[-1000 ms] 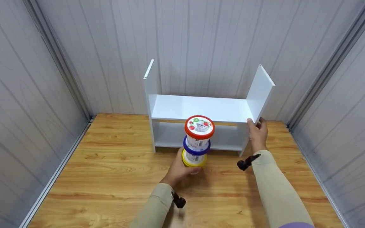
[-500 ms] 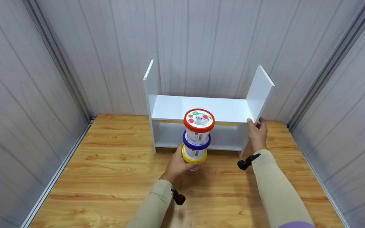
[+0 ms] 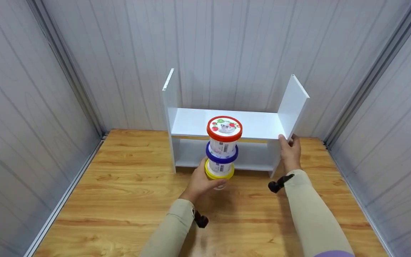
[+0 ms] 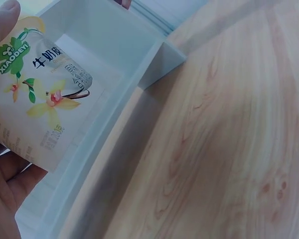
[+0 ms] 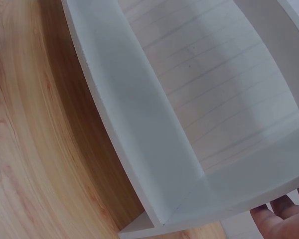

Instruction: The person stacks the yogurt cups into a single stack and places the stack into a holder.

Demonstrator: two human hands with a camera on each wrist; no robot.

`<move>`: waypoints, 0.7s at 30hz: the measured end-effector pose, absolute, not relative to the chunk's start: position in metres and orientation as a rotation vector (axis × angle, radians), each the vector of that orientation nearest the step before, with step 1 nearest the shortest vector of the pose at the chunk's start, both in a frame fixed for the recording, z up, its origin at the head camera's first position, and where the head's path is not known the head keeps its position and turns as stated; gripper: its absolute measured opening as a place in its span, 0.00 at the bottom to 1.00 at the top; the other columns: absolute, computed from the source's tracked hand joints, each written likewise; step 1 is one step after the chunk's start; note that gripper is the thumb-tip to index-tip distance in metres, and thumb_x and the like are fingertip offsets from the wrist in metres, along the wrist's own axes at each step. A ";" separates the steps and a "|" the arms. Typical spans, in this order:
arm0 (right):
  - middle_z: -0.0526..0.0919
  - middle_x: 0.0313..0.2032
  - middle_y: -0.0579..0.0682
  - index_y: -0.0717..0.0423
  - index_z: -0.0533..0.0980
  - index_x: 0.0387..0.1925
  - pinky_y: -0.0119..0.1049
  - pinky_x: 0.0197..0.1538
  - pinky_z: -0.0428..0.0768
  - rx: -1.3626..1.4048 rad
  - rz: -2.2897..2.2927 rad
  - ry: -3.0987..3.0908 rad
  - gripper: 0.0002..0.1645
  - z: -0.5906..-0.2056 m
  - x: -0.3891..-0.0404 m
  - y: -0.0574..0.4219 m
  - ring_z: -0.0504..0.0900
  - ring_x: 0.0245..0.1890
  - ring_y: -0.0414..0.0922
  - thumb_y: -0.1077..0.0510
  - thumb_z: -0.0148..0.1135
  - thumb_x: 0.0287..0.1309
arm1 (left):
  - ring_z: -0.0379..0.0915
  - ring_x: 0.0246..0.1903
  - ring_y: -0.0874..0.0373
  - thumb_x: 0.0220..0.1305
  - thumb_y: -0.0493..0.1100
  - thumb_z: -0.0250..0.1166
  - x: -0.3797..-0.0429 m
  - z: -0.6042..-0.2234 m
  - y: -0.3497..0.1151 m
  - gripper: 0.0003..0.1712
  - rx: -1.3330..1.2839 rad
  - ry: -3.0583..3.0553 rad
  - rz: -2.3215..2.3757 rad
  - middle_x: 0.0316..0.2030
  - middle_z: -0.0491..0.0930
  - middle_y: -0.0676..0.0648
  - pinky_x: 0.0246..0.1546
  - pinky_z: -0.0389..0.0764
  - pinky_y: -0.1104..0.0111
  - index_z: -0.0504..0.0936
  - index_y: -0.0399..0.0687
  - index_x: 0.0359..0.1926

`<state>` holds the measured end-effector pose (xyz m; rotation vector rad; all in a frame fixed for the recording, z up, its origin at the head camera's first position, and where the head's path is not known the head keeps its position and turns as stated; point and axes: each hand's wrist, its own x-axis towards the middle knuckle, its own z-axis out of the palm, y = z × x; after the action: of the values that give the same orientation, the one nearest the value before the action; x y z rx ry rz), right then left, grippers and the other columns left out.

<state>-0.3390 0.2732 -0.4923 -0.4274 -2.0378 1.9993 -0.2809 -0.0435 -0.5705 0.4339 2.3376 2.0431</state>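
My left hand [image 3: 197,184] holds a stack of three paper food tubs in front of a small white shelf [image 3: 189,121]. Its thumb and fingers curl round the bottom tub, which has a yellow lid [image 3: 219,175]. On that sits a tub with a blue lid [image 3: 222,157], and a tub with a red, strawberry-printed lid [image 3: 224,129] tops the stack. In the left wrist view the gripped tub [image 4: 50,99] shows a printed flower and a green logo. My right hand [image 3: 291,157] grips the shelf's right side panel [image 3: 293,107], thumb at the front edge and fingers on the outer side.
The shelf stands on a wood-grain table [image 3: 130,200], its two side panels rising above the upper board. A lower board [image 3: 253,155] runs beneath. Pale panel walls [image 3: 227,53] enclose the back and both sides.
The left hand has raised the tub stack slightly, moving it forward, so the red lid now overlaps the upper board more. The right hand stays at the side panel.
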 end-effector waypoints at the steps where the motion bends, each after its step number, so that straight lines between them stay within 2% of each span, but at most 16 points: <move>1: 0.60 0.74 0.55 0.45 0.50 0.79 0.47 0.73 0.63 -0.427 2.002 -2.037 0.46 -0.494 -0.339 0.273 0.62 0.70 0.49 0.38 0.56 0.70 | 0.74 0.59 0.57 0.41 0.55 0.86 -0.282 -0.571 -0.043 0.59 0.430 2.343 2.041 0.60 0.75 0.59 0.65 0.72 0.51 0.61 0.68 0.72; 14: 0.60 0.73 0.57 0.48 0.50 0.79 0.46 0.73 0.62 -0.358 2.010 -2.043 0.46 -0.506 -0.341 0.274 0.62 0.70 0.50 0.38 0.54 0.70 | 0.73 0.59 0.58 0.40 0.59 0.85 -0.288 -0.565 -0.045 0.61 0.465 2.324 2.074 0.59 0.76 0.60 0.64 0.72 0.52 0.59 0.69 0.73; 21: 0.58 0.75 0.57 0.48 0.49 0.80 0.47 0.74 0.61 -0.370 2.016 -2.062 0.47 -0.507 -0.341 0.275 0.61 0.72 0.51 0.36 0.53 0.70 | 0.74 0.58 0.58 0.40 0.61 0.85 -0.289 -0.552 -0.045 0.58 0.490 2.332 2.077 0.59 0.76 0.60 0.64 0.73 0.51 0.62 0.70 0.71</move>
<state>-0.3411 0.2749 -0.5067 -0.3696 -2.0622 2.0155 -0.2889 -0.0446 -0.5521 0.4898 2.3323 2.0765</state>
